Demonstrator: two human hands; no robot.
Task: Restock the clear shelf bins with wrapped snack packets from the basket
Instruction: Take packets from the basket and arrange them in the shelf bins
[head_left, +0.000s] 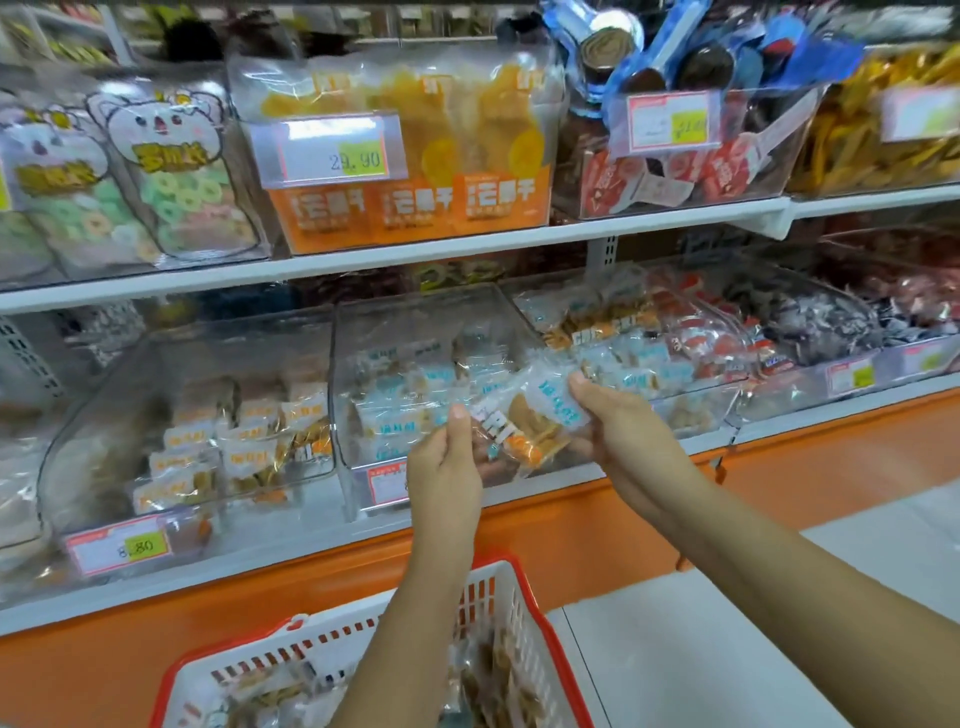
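Both hands hold a small bunch of clear wrapped snack packets (524, 415) with blue and orange print, in front of the middle clear bin (358, 415) on the lower shelf. My left hand (447, 467) pinches the bunch's left end with its thumb up. My right hand (618, 426) grips the right end from below. That bin holds several blue-print packets. Below my arms hangs the white basket with a red rim (498, 613), with more wrapped packets inside.
A clear bin (104, 415) at the left holds orange-print packets behind a price tag (122, 545). More bins (831, 364) with mixed snacks run to the right. The upper shelf (415, 254) carries larger snack bags. An orange shelf base (571, 535) and pale floor lie below.
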